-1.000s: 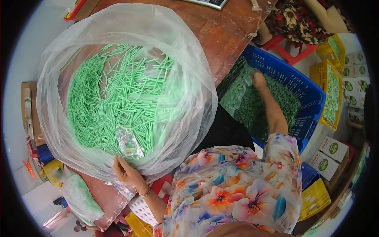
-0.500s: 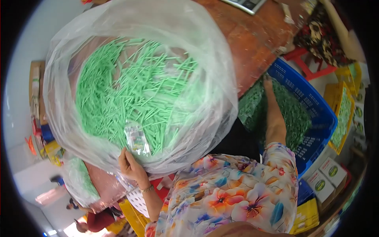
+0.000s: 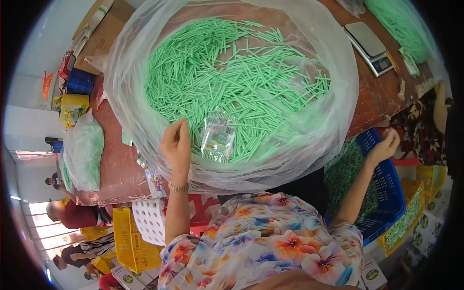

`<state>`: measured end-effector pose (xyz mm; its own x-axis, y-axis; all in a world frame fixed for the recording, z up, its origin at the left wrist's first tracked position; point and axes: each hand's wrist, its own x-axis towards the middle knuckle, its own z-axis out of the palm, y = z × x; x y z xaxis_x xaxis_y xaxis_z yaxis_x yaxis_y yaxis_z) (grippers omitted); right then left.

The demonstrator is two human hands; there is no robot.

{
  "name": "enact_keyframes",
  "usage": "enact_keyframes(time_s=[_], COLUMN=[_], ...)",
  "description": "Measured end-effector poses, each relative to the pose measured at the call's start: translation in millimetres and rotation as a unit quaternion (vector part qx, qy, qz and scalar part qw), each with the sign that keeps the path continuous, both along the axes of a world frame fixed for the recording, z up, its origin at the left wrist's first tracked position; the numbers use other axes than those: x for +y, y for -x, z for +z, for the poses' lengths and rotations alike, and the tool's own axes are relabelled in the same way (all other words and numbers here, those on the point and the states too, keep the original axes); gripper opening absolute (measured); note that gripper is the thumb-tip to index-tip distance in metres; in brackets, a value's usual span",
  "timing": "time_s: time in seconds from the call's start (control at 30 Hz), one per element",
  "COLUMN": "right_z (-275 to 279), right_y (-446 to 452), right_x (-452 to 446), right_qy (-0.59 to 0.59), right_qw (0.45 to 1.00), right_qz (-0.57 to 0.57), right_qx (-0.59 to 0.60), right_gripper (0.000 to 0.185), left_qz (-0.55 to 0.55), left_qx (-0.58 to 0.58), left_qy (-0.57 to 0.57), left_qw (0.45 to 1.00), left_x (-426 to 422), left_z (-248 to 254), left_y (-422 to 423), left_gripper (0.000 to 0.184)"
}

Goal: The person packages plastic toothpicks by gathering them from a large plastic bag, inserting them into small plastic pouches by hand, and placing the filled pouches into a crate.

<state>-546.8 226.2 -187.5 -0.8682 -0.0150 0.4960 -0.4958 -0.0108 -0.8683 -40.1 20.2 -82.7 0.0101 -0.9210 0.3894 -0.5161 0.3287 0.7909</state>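
right hand (image 3: 385, 145): out of crate (image 3: 385, 182), above its edge, curled | left hand (image 3: 177, 142): curled at near edge of bag (image 3: 270, 178) | both grips unclear | reach seemingly over

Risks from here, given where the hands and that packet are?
1. The shiny packet lies loose on the green sticks, so it might slide or get partly buried.
2. The left hand is at the near side of the plastic bag; if it snags the film, the soft wall could fold over the sticks.
3. The right hand is raised by the blue crate; it might knock the rim.
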Motion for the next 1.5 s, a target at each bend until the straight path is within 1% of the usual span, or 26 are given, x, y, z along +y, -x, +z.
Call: enact_keyframes(time_s=[0.03,0.07,0.1,0.13,0.2,0.23,0.27,0.3,0.33,0.47,0.5,0.6,0.7,0.73,0.77,0.83,0.93,1.07,1.13,1.17,1.23,1.27,1.3,1.37,1.47,1.5], right_z=[40,80,104,131,173,172,174,172,158,132,135,141,139,129,120,110,105,111,115,113,111,109,108,109,115,118], right_y=[-19,-44,-59,-82,-125,-148,-170,-193,-211,-275,-281,-298,-300,-298,-297,-296,-295,-286,-278,-278,-281,-284,-283,-284,-275,-272], right_x=[-10,-29,-43,-65,-107,-134,-162,-186,-215,-309,-322,-340,-334,-337,-338,-338,-337,-330,-321,-314,-289,-283,-279,-276,-275,-274], right_qy=[0.014,0.037,0.007,-0.03,-0.167,-0.213,-0.222,-0.267,-0.288,-0.405,-0.402,-0.481,-0.48,-0.462,-0.463,-0.405,-0.37,-0.355,-0.286,-0.286,-0.273,-0.274,-0.274,-0.306,-0.349,-0.348], right_qw=[0.997,0.994,0.986,0.975,0.89,0.838,0.775,0.719,0.662,0.568,0.566,0.487,0.471,0.471,0.465,0.512,0.527,0.552,0.615,0.617,0.626,0.64,0.641,0.678,0.688,0.689], right_qz=[0.02,0.054,0.112,0.171,0.364,0.459,0.482,0.526,0.546,0.493,0.494,0.497,0.506,0.495,0.498,0.479,0.447,0.467,0.433,0.432,0.455,0.464,0.462,0.475,0.51,0.509], right_qx=[0.068,0.088,0.124,0.138,0.218,0.204,0.344,0.368,0.424,0.52,0.523,0.533,0.54,0.566,0.567,0.587,0.621,0.592,0.594,0.592,0.571,0.548,0.548,0.47,0.382,0.38], right_gripper=[0.016,0.014,0.013,0.011,0.014,0.02,0.025,0.029,0.031,0.03,0.03,0.033,0.032,0.024,0.024,0.017,0.012,0.012,0.011,0.011,0.011,0.011,0.011,0.011,0.017,0.017], left_qz=[0.001,-0.016,-0.032,-0.036,-0.048,-0.044,-0.04,-0.041,-0.052,-0.064,-0.06,-0.056,-0.052,-0.053,-0.049,-0.057,-0.054,-0.043,-0.039,-0.042,-0.11,-0.182,-0.183,-0.191,-0.224,-0.239], left_qx=[0.01,-0.016,-0.041,-0.038,-0.048,-0.047,-0.048,-0.078,-0.059,-0.041,-0.042,-0.076,-0.086,-0.085,-0.082,-0.081,-0.092,-0.053,0.043,0.041,0.041,0.029,0.028,0.016,0.016,0.01], left_qy=[0.004,0.045,0.087,0.077,0.076,0.069,0.061,0.083,0.094,0.084,0.079,0.104,0.113,0.114,0.11,0.106,0.121,0.103,0.108,0.108,0.12,0.043,0.044,0.062,0.072,0.086], left_qw=[1.0,0.999,0.995,0.996,0.995,0.996,0.996,0.993,0.992,0.994,0.994,0.99,0.988,0.988,0.989,0.989,0.987,0.992,0.992,0.992,0.986,0.982,0.982,0.979,0.972,0.967], left_x=[-13,-24,-34,-42,-59,-58,-57,-56,-54,-56,-56,-57,-53,-53,-53,-53,-54,-55,-55,-54,-48,-43,-42,-40,-43,-43], left_z=[1,3,4,2,-14,-18,-20,-21,-21,-24,-24,-24,-20,-19,-19,-19,-20,-20,-11,-6,2,9,8,9,16,18], left_y=[5,12,19,25,27,30,33,33,33,29,29,32,35,35,36,37,38,33,31,35,53,58,66,82,89,91], left_gripper=[0.011,0.012,0.014,0.015,0.018,0.017,0.016,0.013,0.013,0.012,0.011,0.008,0.007,0.007,0.007,0.007,0.006,0.009,0.032,0.032,0.06,0.077,0.077,0.081,0.084,0.083])
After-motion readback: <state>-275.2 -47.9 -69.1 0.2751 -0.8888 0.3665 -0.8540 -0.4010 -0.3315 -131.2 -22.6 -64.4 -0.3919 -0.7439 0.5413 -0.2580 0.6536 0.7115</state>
